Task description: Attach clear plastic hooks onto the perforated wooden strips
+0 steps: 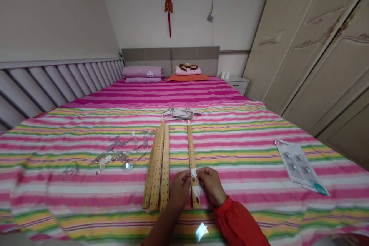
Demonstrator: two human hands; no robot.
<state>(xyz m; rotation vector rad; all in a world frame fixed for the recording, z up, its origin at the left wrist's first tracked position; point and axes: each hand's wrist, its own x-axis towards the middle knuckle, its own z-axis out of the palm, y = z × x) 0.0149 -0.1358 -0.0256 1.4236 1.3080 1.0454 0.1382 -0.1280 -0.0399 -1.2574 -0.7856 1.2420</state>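
In the head view, a long pale wooden strip with rows of small holes (190, 150) lies flat on the bed with the pink, green and yellow striped sheet (245, 142). Its long axis runs straight away from the person. The near end is just below the hands and the far end points to the headboard.

A small white plastic clip (194, 173) sits across the wooden strip near its near end, and both hands meet on it. The left hand (179, 188) comes from the left side of the strip with the fingers curled, and its fingertips pinch the white plastic clip. The right hand (211, 185), in a red sleeve (239, 223), pinches the same clip from the right side. Both hands are equally near to the clip, which lies between them.

Just left of the left hand lies a bundle of three similar wooden slats (158, 161), almost parallel to the single strip. Further left of it, some clear plastic hooks (121, 153) are scattered on the sheet. Well apart to the right of the right hand lies a white printed packaging card (300, 165).
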